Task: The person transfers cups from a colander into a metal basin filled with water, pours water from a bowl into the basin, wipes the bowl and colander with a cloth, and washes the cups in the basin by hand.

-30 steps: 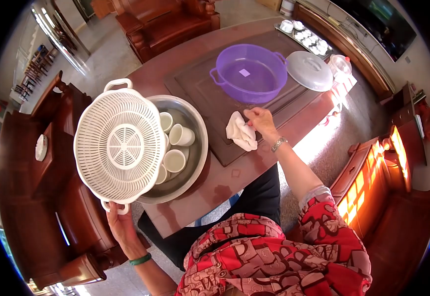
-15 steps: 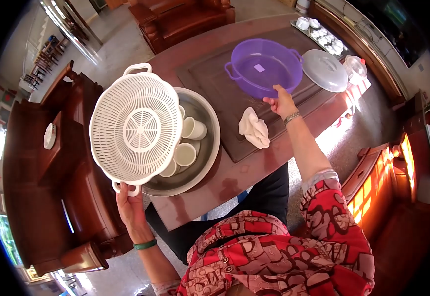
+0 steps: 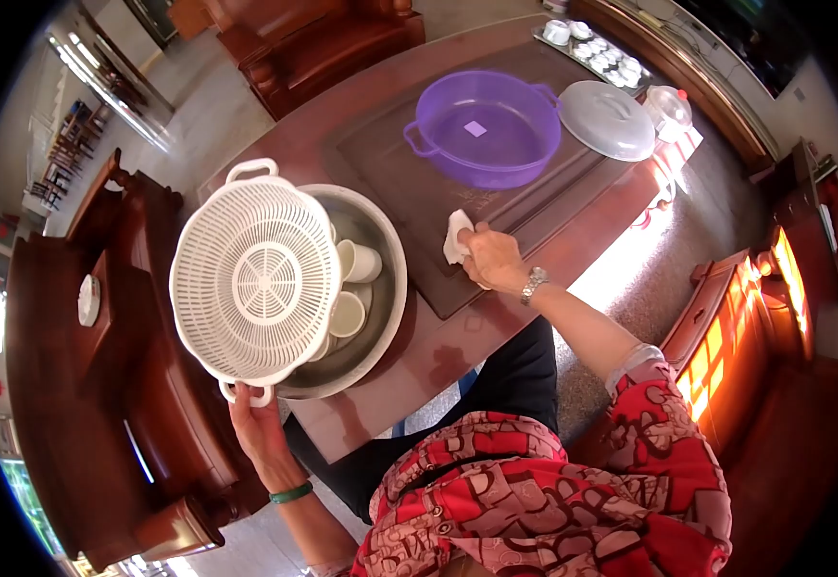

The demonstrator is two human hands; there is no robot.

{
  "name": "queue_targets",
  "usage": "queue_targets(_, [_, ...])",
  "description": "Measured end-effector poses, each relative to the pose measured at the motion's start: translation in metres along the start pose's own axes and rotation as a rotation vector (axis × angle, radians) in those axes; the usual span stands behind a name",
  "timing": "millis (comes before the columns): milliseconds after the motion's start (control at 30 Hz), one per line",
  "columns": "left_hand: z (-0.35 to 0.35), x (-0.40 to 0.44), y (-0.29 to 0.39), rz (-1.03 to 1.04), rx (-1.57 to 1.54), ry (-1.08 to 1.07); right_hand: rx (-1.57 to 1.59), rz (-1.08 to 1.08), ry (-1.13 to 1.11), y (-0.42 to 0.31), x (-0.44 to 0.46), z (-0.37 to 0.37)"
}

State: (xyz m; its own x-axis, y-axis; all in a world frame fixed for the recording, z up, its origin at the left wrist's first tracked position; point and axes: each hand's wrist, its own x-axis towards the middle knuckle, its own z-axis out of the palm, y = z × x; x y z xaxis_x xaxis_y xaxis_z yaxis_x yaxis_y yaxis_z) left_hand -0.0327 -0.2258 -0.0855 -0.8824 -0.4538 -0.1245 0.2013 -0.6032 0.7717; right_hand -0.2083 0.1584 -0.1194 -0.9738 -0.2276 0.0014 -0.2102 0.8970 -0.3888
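Note:
My left hand (image 3: 257, 430) grips the lower handle of a white slotted basket (image 3: 265, 274), which is held over the left part of a round metal basin (image 3: 390, 313). Several pale cups (image 3: 349, 314) lie inside the basin, some of them hidden under the basket. On the dark table mat, my right hand (image 3: 494, 258) is closed on a white cloth (image 3: 456, 236); part of the cloth is covered by my fingers. Beyond that hand stands a purple tub (image 3: 496, 168) with two handles and a small pale label on its bottom.
Right of the tub lies a translucent lid (image 3: 607, 120), with a clear container (image 3: 668, 113) beside it. A tray of small white cups (image 3: 603, 60) is at the table's far end. Wooden seats (image 3: 313, 43) stand around the table (image 3: 419, 351).
My right hand moved off the cloth toward the tub, then came back and now holds the cloth. My left hand still holds the basket, which now covers more of the basin.

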Motion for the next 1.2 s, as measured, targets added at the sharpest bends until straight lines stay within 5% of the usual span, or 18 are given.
queue_targets(100, [0.008, -0.003, -0.003, 0.017, 0.048, 0.056, 0.144, 0.019, -0.015, 0.01, 0.017, -0.007])
queue_targets(167, [0.003, -0.004, -0.001, -0.013, 0.064, 0.057, 0.788, -0.003, 0.057, 0.01, 0.033, -0.042])
queue_targets(300, [-0.001, 0.0, 0.001, -0.069, 0.083, 0.106, 1.024, 0.076, 0.444, 0.03, 0.093, -0.088])
queue_targets(433, [0.008, -0.001, 0.0, -0.051, 0.141, 0.113, 0.7, 0.311, 0.545, 0.082, 0.152, -0.079])
queue_targets(533, [0.026, -0.01, 0.012, -0.082, 0.575, 0.278, 0.438, 0.415, 0.53, 0.119, 0.175, -0.069])
queue_targets(567, [-0.002, -0.01, 0.012, 0.166, 1.212, 0.107, 0.368, 0.443, 0.5, 0.126, 0.18, -0.068])
queue_targets(633, [0.012, -0.005, 0.029, 0.242, 0.929, 0.37, 0.303, 0.48, 0.484, 0.131, 0.185, -0.075])
queue_targets(700, [0.06, -0.006, 0.035, 0.651, 1.148, 0.348, 0.211, 0.518, 0.438, 0.135, 0.191, -0.079])
queue_targets(733, [0.104, -0.006, 0.031, 0.762, 1.225, 0.288, 0.213, 0.522, 0.436, 0.139, 0.195, -0.08])
queue_targets(833, [0.203, 0.012, -0.028, 0.594, 1.019, -0.093, 0.089, 0.561, 0.192, 0.148, 0.213, -0.074])
queue_targets(933, [0.285, 0.065, -0.109, 0.536, 1.286, -0.537, -0.04, 0.51, -0.06, 0.146, 0.221, -0.07])
queue_targets(1033, [0.316, 0.113, -0.188, 0.618, 1.678, -0.759, -0.101, 0.52, -0.098, 0.146, 0.222, -0.071])
queue_targets(1200, [0.317, 0.141, -0.244, 0.488, 1.785, -0.953, -0.087, 0.366, -0.195, 0.177, 0.251, -0.06])
